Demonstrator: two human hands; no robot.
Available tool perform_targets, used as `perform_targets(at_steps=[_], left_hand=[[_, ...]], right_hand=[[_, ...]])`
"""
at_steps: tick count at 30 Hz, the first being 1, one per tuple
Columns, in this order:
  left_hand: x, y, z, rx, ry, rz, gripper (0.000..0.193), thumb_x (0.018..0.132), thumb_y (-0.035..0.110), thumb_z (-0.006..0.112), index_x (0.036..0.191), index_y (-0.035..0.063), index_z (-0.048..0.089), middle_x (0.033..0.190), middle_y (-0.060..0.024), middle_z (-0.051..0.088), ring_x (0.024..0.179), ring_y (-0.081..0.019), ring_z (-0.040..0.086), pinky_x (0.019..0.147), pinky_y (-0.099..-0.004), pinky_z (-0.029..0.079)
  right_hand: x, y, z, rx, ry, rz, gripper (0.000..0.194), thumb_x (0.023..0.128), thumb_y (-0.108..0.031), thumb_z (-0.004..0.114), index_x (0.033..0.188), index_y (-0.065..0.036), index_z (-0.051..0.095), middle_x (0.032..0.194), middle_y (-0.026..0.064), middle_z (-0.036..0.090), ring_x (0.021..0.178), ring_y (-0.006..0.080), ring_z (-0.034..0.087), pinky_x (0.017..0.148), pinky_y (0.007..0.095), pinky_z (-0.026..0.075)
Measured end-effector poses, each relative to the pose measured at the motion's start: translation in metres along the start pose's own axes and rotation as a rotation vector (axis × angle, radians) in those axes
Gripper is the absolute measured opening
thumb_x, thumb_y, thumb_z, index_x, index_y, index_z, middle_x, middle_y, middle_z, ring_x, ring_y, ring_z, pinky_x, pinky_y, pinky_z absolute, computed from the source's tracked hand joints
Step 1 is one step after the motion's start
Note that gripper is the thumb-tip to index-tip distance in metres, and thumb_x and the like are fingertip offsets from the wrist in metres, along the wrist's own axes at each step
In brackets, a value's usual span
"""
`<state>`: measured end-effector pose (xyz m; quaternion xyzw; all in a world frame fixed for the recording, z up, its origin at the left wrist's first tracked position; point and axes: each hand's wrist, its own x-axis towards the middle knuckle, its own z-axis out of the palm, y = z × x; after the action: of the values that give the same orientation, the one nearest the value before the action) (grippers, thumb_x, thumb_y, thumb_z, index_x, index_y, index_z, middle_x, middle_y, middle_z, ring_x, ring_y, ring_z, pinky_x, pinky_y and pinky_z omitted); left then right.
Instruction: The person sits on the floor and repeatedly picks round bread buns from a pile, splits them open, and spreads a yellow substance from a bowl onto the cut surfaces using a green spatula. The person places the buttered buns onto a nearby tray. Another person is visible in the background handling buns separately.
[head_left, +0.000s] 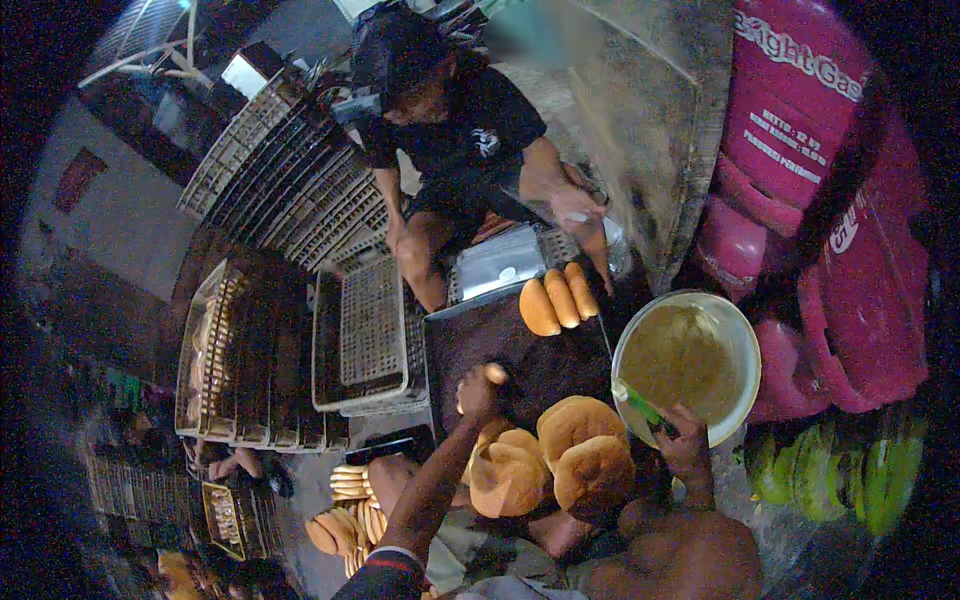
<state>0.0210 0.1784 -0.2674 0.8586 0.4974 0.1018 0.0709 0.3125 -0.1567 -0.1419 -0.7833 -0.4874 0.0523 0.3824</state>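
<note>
My left hand (478, 394) is closed over a dark tray (480, 337); pale ends of what looks like a bread roll (495, 373) show beside its fingers. With my right hand (684, 442) I grip a green-handled tool (639, 405) at the near left rim of a white bucket (754, 360). Yellowish-brown spread or batter (679, 360) lies inside the bucket. Several large round buns (585, 435) rest in overlapping groups at the tray's near side, close to my left forearm. Three elongated rolls (560, 300) lie side by side at its far right corner.
A person in dark clothes (450, 127) sits opposite, hands beyond the tray. Stacked plastic crates (367, 330) stand left, some holding bread. More rolls (352, 517) lie lower left. Pink gas cylinders (795, 135) and green bananas (817, 472) are at right, past the bucket.
</note>
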Motion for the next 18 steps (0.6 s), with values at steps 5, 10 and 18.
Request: perform_targets(at_steps=[5,10,18], left_hand=[[0.047,0.020,0.014,0.292,-0.534,0.373,0.033,0.095,0.034,0.062,0.119,0.0121,0.065,0.097,-0.0194,0.068,0.087,-0.0384,0.070,0.073,-0.0544,0.053],[0.098,0.016,0.006,-0.181,-0.446,0.286,0.032,0.095,0.029,0.061,0.116,0.0060,0.060,0.090,-0.0185,0.066,0.081,-0.0423,0.066,0.072,-0.0543,0.052],[-0.002,0.033,-0.046,-0.189,-0.536,0.304,0.078,0.092,0.037,0.073,0.152,0.0014,0.038,0.141,-0.0289,0.050,0.125,-0.0486,0.055,0.103,-0.0524,0.049]], right_hand=[[0.001,0.007,0.000,0.211,-0.154,0.231,0.045,0.077,-0.011,0.076,0.121,-0.014,0.075,0.110,0.0207,0.071,0.102,0.0392,0.068,0.091,0.0463,0.054],[0.005,0.006,0.008,0.151,-0.103,0.143,0.040,0.079,-0.010,0.076,0.119,-0.013,0.076,0.104,0.0199,0.072,0.094,0.0374,0.071,0.082,0.0428,0.056],[0.008,0.006,-0.002,0.213,-0.155,0.271,0.033,0.089,-0.020,0.075,0.119,-0.008,0.074,0.114,0.0227,0.072,0.106,0.0385,0.070,0.094,0.0429,0.054]])
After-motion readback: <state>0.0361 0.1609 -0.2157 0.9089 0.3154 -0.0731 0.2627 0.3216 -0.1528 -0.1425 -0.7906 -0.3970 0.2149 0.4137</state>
